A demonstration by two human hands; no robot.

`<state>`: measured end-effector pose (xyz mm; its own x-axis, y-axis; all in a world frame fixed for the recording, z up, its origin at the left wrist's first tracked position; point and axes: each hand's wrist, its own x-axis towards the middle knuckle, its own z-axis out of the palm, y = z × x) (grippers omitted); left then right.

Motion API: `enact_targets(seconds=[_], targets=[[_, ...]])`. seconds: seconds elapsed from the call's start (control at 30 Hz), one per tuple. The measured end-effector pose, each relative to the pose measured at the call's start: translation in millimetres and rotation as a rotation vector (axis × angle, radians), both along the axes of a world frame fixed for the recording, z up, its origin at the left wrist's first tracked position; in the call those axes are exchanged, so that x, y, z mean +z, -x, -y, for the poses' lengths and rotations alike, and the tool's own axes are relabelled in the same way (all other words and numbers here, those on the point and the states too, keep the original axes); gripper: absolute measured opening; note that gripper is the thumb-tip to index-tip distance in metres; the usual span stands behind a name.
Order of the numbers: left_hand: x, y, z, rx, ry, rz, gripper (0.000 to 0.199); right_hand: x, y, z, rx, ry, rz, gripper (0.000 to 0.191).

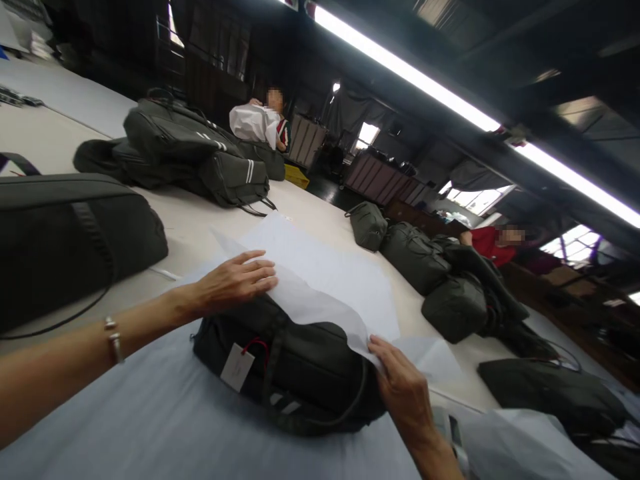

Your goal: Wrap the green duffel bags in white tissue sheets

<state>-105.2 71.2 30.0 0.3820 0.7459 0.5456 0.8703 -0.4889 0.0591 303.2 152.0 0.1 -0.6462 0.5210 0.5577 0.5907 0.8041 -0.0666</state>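
A dark duffel bag (320, 367) with looped handles, two white stripes and a white tag (237, 367) on a red cord lies on white sheets in front of me. A thin white sheet (315, 303) runs along the bag's far top edge. My left hand (240, 280) rests over this sheet at the bag's far left, fingers stretched out and slightly apart. At the right end of the bag, my right hand (403, 383) has the sheet's edge pinched between thumb and fingers.
On the left stand a large dark bag (65, 240) and a pile of striped bags (185, 153). More dark bags (415, 257) line the table's right side. One person (283, 133) holds white sheeting at the back; another in red (493, 245) is at the right.
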Motion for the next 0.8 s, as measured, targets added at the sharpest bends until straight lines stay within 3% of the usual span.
enact_targets(seconds=[0.13, 0.23, 0.3, 0.33, 0.4, 0.47, 0.5, 0.6, 0.67, 0.73, 0.8], targets=[[-26.4, -69, 70, -0.165, -0.143, 0.082, 0.03, -1.2, 3, 9, -0.132, 0.21, -0.096, 0.028], [-52.8, -127, 109, -0.323, 0.043, 0.152, 0.017, 7.5, 8, 5, -0.249, 0.375, -0.128, 0.032], [-71.8, -143, 123, -0.289, 0.182, 0.332, 0.019, 12.4, 10, 1, -0.302, 0.46, -0.132, 0.034], [-80.8, -141, 125, -0.208, 0.229, 0.466, 0.022, 13.7, 11, -1, -0.321, 0.486, -0.132, 0.035], [-95.6, -117, 121, 0.128, 0.265, 0.831, 0.021, 14.4, 13, -4, -0.335, 0.5, -0.137, 0.037], [-105.0, -75, 110, 0.559, 0.235, 1.216, 0.032, 14.4, 12, -5, -0.292, 0.478, -0.13, 0.039], [-108.3, -53, 103, 0.67, 0.218, 1.312, 0.043, 14.9, 10, -3, -0.245, 0.454, -0.118, 0.04], [-119.4, 2, 81, 0.714, 0.332, 1.438, 0.064, 17.2, -11, 7, -0.086, 0.351, -0.091, 0.045], [-129.2, 21, 66, 0.675, 0.469, 1.487, 0.071, 14.5, -35, 13, -0.135, 0.272, -0.208, 0.045], [-138.5, 29, 52, 0.65, 0.564, 1.512, 0.076, 3.1, -61, 14, -0.416, 0.223, -0.457, 0.049], [-144.5, 29, 39, 0.622, 0.628, 1.508, 0.078, -18.6, -79, 11, -0.732, 0.35, -0.647, 0.059]])
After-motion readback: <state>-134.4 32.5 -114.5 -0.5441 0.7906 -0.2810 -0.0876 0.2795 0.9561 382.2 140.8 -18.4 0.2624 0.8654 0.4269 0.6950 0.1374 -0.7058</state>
